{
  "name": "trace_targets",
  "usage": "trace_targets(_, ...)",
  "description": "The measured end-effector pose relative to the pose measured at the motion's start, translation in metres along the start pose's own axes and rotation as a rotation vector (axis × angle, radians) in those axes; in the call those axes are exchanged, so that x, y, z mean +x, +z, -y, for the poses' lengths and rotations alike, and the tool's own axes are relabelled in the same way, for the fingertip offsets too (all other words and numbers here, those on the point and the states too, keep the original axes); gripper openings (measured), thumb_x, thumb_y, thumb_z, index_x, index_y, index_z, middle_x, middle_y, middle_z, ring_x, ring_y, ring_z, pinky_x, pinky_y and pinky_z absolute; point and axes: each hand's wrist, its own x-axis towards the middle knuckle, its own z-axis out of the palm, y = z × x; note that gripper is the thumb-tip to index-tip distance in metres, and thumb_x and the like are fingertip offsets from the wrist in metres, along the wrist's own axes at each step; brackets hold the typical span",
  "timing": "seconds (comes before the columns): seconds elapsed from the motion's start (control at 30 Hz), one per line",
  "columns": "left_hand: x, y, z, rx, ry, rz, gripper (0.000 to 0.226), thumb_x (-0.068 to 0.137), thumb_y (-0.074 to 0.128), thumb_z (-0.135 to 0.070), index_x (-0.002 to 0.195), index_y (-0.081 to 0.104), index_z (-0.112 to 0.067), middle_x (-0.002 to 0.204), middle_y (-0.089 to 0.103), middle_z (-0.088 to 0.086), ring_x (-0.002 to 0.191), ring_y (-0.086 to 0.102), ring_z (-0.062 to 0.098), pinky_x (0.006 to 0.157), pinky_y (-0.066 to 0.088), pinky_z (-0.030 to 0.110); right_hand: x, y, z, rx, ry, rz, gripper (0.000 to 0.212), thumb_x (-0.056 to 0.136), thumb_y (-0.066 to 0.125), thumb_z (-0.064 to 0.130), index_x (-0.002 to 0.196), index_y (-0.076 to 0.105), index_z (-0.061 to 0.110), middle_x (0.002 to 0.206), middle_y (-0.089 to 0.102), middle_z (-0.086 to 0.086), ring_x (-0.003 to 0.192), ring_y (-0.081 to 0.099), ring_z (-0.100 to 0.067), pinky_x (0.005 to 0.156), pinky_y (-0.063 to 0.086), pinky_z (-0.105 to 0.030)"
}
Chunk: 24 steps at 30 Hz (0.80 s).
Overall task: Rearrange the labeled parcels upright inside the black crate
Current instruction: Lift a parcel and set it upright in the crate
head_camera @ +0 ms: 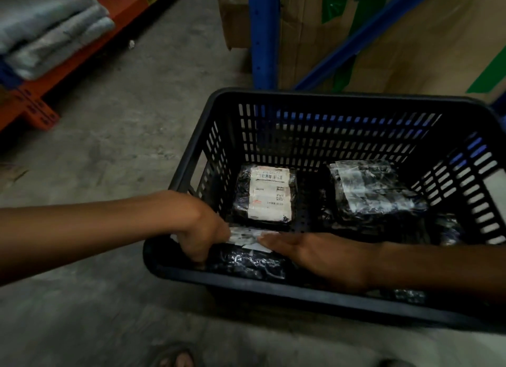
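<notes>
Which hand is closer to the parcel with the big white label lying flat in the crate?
Left. The left hand grips a parcel at the near wall, just below and left of the labelled parcel. The right hand lies flat a bit farther right, below it.

I see a black crate (323, 98) with slotted walls holding glossy black parcels, one at its 11 o'clock (267, 195) bearing a white barcoded label, with blue racking (264, 35) at my 12 and orange shelving (82, 54) at my 10.
</notes>
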Motion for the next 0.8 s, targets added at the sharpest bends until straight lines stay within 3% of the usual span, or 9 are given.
trace_targets(0.1, 0.000, 0.004, -0.001, -0.038, 0.006, -0.093, 0.051, 0.087, 0.068, -0.031, 0.134, 0.057, -0.013, 0.134, 0.061, 0.010, 0.123, 0.059, 0.027, 0.104, 0.049, 0.038, 0.011, 0.013, -0.001, -0.017, 0.026, -0.068, 0.074, 0.099, 0.048, 0.015, 0.159, 0.005, 0.015, 0.168, 0.015, -0.007, 0.148, 0.034, -0.026, 0.115, 0.036, -0.039)
trace_targets(0.23, -0.001, 0.011, -0.006, -0.052, 0.015, -0.112, 0.052, 0.094, 0.059, -0.031, 0.140, 0.051, -0.009, 0.141, 0.056, 0.014, 0.129, 0.055, 0.031, 0.109, 0.044, 0.038, 0.014, 0.021, -0.004, 0.083, 0.041, -0.175, 0.067, 0.097, 0.053, 0.014, 0.156, 0.022, 0.009, 0.161, 0.033, -0.013, 0.141, 0.044, -0.025, 0.112, 0.029, -0.020)
trace_targets(0.3, -0.006, 0.012, -0.001, -0.118, 0.029, -0.127, 0.050, 0.094, 0.059, -0.032, 0.138, 0.052, -0.009, 0.139, 0.058, 0.013, 0.126, 0.057, 0.029, 0.107, 0.046, 0.040, 0.006, 0.015, -0.006, 0.228, 0.025, -0.273, 0.059, 0.095, 0.060, 0.017, 0.149, 0.038, 0.008, 0.146, 0.054, -0.011, 0.131, 0.055, -0.021, 0.112, 0.037, -0.020)
trace_targets(0.43, -0.025, -0.008, 0.029, -0.630, 0.184, -0.128, 0.033, 0.094, 0.061, -0.020, 0.126, 0.061, -0.012, 0.123, 0.070, 0.011, 0.108, 0.064, 0.016, 0.095, 0.050, 0.030, -0.024, -0.019, -0.011, 0.373, 0.094, -0.417, 0.048, 0.097, 0.059, 0.030, 0.141, 0.044, 0.017, 0.129, 0.066, 0.003, 0.114, 0.064, -0.007, 0.095, 0.054, -0.033)
trace_targets(0.5, -0.037, -0.028, 0.045, -0.834, 0.259, -0.215, 0.036, 0.092, 0.063, -0.030, 0.125, 0.066, -0.018, 0.122, 0.073, 0.003, 0.114, 0.066, 0.014, 0.102, 0.046, 0.031, -0.040, -0.038, -0.013, 0.579, 0.151, -0.439, 0.043, 0.099, 0.055, 0.028, 0.140, 0.045, 0.022, 0.130, 0.066, 0.009, 0.117, 0.064, -0.005, 0.094, 0.056, -0.027)
trace_targets(0.57, -0.044, -0.045, 0.053, -1.106, 0.295, -0.375, 0.045, 0.085, 0.061, -0.048, 0.119, 0.070, -0.020, 0.116, 0.077, 0.000, 0.115, 0.066, 0.019, 0.100, 0.049, 0.036, -0.051, -0.055, -0.016, 0.885, 0.237, -0.562, 0.036, 0.097, 0.053, 0.031, 0.133, 0.052, 0.032, 0.126, 0.068, 0.019, 0.116, 0.063, 0.003, 0.091, 0.054, -0.019)
trace_targets(0.67, -0.033, -0.057, 0.051, -1.652, 0.338, -0.554, 0.064, 0.085, 0.054, -0.062, 0.129, 0.065, -0.016, 0.119, 0.073, 0.005, 0.112, 0.064, 0.024, 0.095, 0.049, 0.036, -0.045, -0.075, -0.037, 1.254, 0.494, -0.749, 0.027, 0.100, 0.049, 0.036, 0.120, 0.065, 0.026, 0.114, 0.077, 0.010, 0.102, 0.072, -0.010, 0.088, 0.056, -0.032)
trace_targets(0.7, -0.027, -0.057, 0.046, -1.723, 0.340, -0.600, 0.064, 0.086, 0.056, -0.061, 0.132, 0.063, -0.017, 0.118, 0.071, 0.004, 0.110, 0.062, 0.022, 0.094, 0.047, 0.035, -0.040, -0.080, -0.043, 1.326, 0.570, -0.758, 0.029, 0.101, 0.048, 0.036, 0.115, 0.068, 0.021, 0.110, 0.077, 0.003, 0.098, 0.072, -0.016, 0.086, 0.056, -0.036)
trace_targets(0.8, -0.003, -0.058, 0.030, -1.576, 0.181, -0.705, 0.048, 0.085, 0.067, -0.045, 0.128, 0.064, -0.024, 0.121, 0.071, -0.004, 0.114, 0.063, 0.017, 0.101, 0.045, 0.037, -0.023, -0.084, -0.057, 1.470, 0.677, -0.737, 0.029, 0.102, 0.046, 0.034, 0.105, 0.070, 0.017, 0.103, 0.075, -0.005, 0.091, 0.069, -0.022, 0.074, 0.055, -0.035)
